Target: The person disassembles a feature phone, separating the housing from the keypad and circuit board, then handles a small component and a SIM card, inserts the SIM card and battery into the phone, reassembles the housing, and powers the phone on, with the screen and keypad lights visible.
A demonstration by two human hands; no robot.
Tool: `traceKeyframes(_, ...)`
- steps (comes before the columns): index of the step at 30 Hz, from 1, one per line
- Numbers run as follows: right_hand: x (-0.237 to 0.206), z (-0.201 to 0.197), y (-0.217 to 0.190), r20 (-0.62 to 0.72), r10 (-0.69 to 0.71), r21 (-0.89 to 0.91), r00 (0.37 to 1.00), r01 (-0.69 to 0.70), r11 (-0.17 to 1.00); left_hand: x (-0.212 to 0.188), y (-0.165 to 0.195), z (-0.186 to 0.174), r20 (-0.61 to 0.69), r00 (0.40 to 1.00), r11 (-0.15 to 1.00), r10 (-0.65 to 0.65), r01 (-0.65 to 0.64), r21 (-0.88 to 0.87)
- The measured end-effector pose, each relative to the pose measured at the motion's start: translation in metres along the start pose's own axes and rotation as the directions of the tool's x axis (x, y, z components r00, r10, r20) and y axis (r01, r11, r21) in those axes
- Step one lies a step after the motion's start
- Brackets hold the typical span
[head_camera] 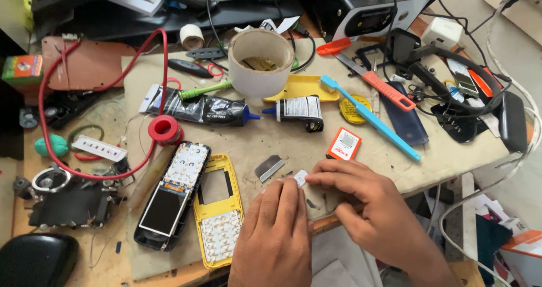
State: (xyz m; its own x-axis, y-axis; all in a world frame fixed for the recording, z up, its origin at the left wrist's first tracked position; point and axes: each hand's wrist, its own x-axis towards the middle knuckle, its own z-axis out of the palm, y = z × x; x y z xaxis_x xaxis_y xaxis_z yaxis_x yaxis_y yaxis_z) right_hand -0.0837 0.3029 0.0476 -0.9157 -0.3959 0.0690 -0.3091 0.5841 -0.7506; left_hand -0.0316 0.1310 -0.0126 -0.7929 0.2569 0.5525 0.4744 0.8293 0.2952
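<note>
My left hand (274, 236) lies palm down on the worn mat (265, 140), its fingertips pressing next to a tiny white part (301, 177). My right hand (361, 208) pinches that white part between thumb and forefinger. A small metal plate (269, 168) lies just left of the fingers. To the left rest a yellow phone frame (217, 208) with a keypad membrane and a dark opened phone body (172, 196) with screen and key contacts.
Behind the hands lie an orange-and-white small chip card (344, 144), a blue toothbrush (370, 117), two black glue tubes (203, 109), a red tape reel (165, 129), a wide tape roll (259, 61), an orange-handled tool (384, 88) and tangled cables. The table edge runs under my wrists.
</note>
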Motion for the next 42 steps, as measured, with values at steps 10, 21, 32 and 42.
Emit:
traceKeyframes(10, 0.001, 0.018, -0.017, -0.138, -0.039, -0.164, 0.990, 0.016, 0.986, 0.008, 0.009, -0.009, 0.040, 0.997, 0.994, -0.069, 0.066, 0.082)
traceKeyframes(21, 0.021, 0.018, -0.034, -0.166, 0.120, -0.225, 0.979, -0.156, 0.962, 0.011, 0.013, -0.036, -0.004, 0.995, 0.992, -0.098, 0.098, -0.080)
traceKeyframes(32, 0.025, 0.017, -0.009, -0.174, 0.052, 0.074, 0.983, -0.039, 0.996, 0.032, 0.015, -0.033, -0.046, 0.906, 0.844, -0.421, 0.373, -0.386)
traceKeyframes(42, 0.023, 0.020, 0.007, -0.191, -0.040, 0.308, 0.981, 0.099, 0.946, 0.051, 0.000, -0.033, 0.008, 0.862, 0.636, -0.508, 0.381, -0.671)
